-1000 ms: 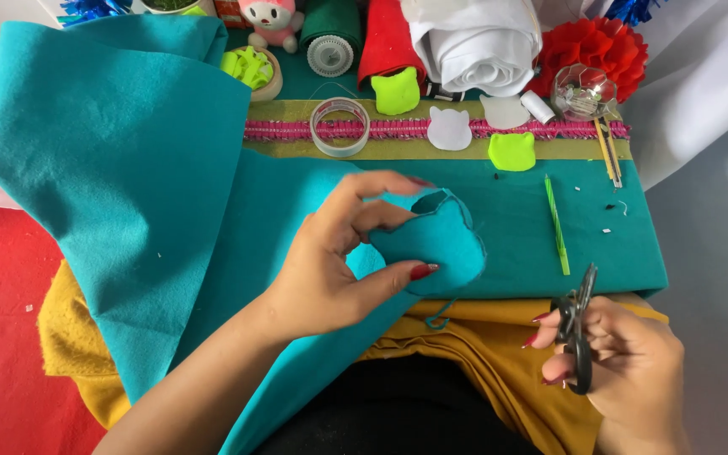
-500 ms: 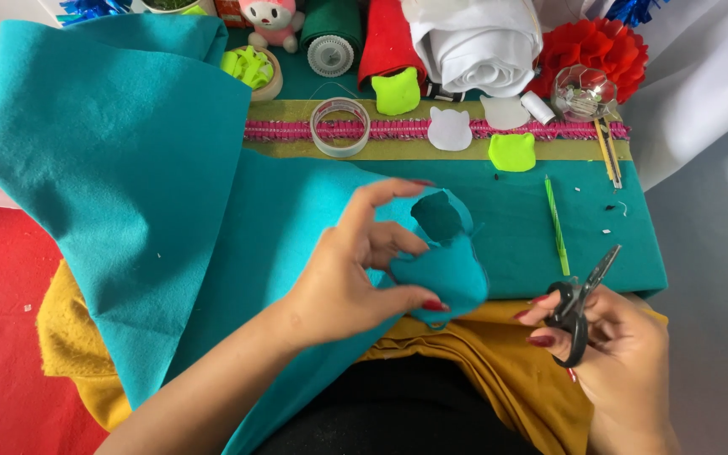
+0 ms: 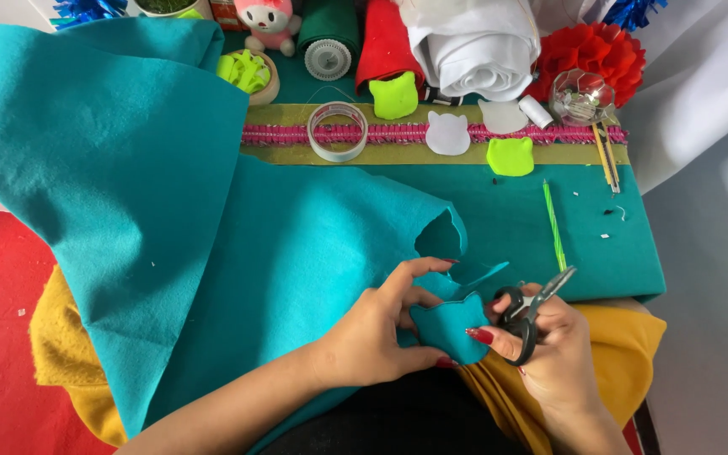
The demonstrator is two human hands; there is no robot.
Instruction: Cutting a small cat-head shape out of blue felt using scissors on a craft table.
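Pinching teal cat-head felt cutout (image 3: 451, 327) in left hand (image 3: 378, 337); right hand (image 3: 549, 345) gripping scissors (image 3: 529, 313), trimming edge best with small snips, rotating piece.

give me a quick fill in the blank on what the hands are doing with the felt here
1. The right hand holds a pair of ____.
2. The left hand pinches a small cut-out whose colour is ____.
3. The roll of clear tape lies on a strip of trim coloured ____.
4. The big felt sheet has a notch cut from its ____ edge.

Missing words: scissors; teal; pink; right
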